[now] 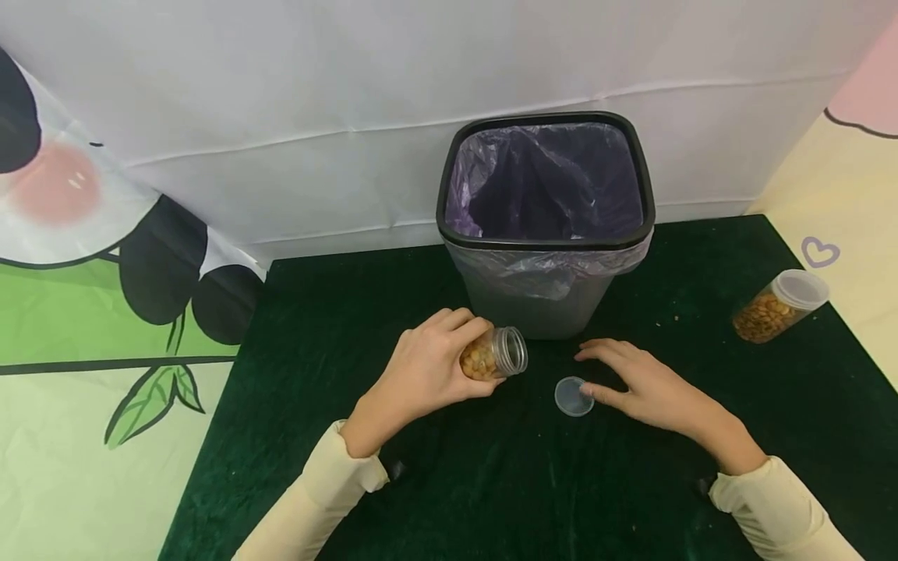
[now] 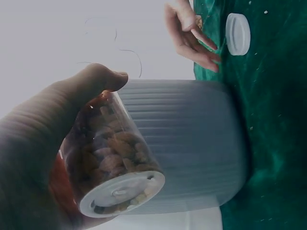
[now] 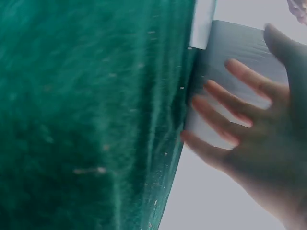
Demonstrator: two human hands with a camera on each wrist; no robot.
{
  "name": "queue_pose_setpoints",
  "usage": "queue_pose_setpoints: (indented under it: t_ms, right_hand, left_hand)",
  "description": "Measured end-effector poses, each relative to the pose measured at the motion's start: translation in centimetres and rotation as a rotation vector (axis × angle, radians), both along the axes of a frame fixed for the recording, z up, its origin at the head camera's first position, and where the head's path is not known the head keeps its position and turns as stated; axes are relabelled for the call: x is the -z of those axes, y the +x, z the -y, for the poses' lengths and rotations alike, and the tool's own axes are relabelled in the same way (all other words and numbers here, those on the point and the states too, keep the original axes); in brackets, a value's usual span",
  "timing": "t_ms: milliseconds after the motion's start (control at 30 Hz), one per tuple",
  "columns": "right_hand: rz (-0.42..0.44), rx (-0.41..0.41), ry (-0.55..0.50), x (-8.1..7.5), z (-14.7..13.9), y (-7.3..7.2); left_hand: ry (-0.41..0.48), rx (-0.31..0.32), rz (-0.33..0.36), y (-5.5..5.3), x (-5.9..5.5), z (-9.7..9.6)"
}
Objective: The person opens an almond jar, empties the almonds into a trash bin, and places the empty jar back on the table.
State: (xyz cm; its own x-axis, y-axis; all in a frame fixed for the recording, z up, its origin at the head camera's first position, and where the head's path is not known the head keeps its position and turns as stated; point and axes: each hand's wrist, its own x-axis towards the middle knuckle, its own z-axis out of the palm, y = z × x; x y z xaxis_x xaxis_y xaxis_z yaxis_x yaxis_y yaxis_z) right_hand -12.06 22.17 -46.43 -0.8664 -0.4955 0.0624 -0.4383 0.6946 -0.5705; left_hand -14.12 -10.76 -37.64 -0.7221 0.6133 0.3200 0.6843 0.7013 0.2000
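My left hand [image 1: 436, 360] grips a clear jar [image 2: 115, 158] of nuts, tilted with its uncapped mouth toward the right, just in front of the trash bin [image 1: 533, 312]. In the left wrist view the jar's base faces the camera and nuts fill much of it. A round translucent lid [image 1: 574, 397] lies on the green cloth to the right of the jar. Beside it is my right hand [image 1: 648, 387], fingers spread and holding nothing; in the head view its thumb overlaps the lid's edge.
The bin has a black rim [image 1: 547, 245] and a purplish plastic liner [image 1: 596, 167], and stands against the white wall sheet [image 1: 316, 93]. At the table's right edge stands a second jar [image 1: 772, 310], capped and part full. Small crumbs dot the green cloth [image 1: 491, 483].
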Motion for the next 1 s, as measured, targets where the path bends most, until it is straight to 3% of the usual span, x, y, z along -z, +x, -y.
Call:
queue_pose_setpoints:
  t_ms: [133,233,467,600,700,1000]
  right_hand:
    - [-0.052,0.093,-0.181,-1.8,-0.2,0.0]
    - [-0.148,0.164,-0.338,-3.3,-0.4,0.0]
    - [-0.278,0.271,-0.694,-7.7,-0.7,-1.0]
    - [-0.268,0.227,-0.884,-9.8,-1.2,-2.1]
    - [-0.227,0.198,-0.966,-11.1,-1.6,-2.7]
    - [-0.076,0.201,-1.055,-14.9,-1.7,-4.8]
  left_hand:
    - [-0.002,-0.003,-0.028,-0.2,-1.4,0.2]
    - [-0.007,-0.004,-0.044,-0.2,-2.7,0.4]
    - [-0.003,-0.001,-0.085,-0.5,-6.4,0.7]
    - [0.011,0.005,-0.105,-0.9,-8.4,0.8]
    - [0.009,0.0,-0.113,-1.2,-9.8,0.9]
    - [-0.016,0.002,-0.148,-2.6,-13.5,0.5]
